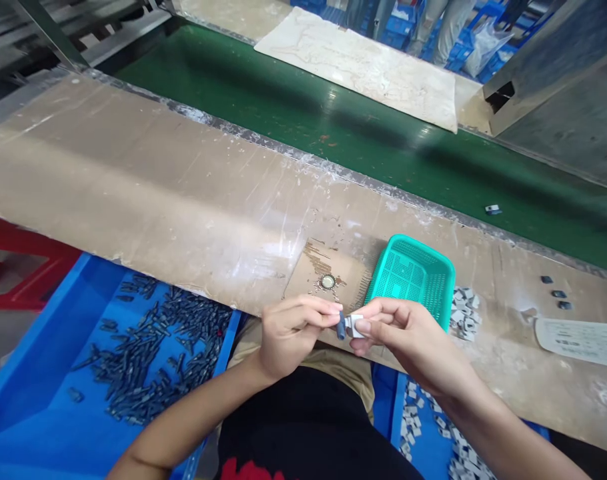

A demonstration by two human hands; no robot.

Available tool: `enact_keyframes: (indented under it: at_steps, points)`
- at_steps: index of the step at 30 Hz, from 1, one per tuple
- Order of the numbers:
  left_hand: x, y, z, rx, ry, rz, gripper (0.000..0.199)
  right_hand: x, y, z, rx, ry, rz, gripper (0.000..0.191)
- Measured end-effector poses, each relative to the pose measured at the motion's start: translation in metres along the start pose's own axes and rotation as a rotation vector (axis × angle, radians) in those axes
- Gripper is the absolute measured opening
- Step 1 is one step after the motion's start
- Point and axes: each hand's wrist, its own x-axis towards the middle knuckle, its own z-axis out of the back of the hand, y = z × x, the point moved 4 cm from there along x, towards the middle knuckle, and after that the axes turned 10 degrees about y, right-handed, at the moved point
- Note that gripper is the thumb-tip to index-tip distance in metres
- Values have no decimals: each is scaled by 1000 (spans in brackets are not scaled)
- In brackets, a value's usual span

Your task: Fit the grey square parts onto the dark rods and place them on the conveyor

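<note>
Above the tabletop's [183,207] near edge, the left hand [291,333] pinches a dark piece [341,325], the right hand [401,327] a white piece [354,325], fingertips facing. Beyond runs a green conveyor belt [303,93]. Both pieces lie between the hands, just before the teal basket [451,283].

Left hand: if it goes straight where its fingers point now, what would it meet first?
With its dark part, the left hand would probably meet the white piece in the right hand; depth is unclear.
</note>
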Motion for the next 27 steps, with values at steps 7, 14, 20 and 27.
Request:
enact_keyframes:
  at_steps: [7,14,20,27]
  points:
    - [-7,15,-10,-557,-142,650,14,-4,6,8,-76,-51,48,22]
    - [-12,20,-20,-1015,-195,982,27,-14,17,4,-408,-290,347,19]
    - [-16,20,-23,-994,-163,973,23,-14,13,0,-571,-280,420,14]
    - [-14,22,-25,-816,-111,907,17,-8,11,3,-531,-188,341,17]
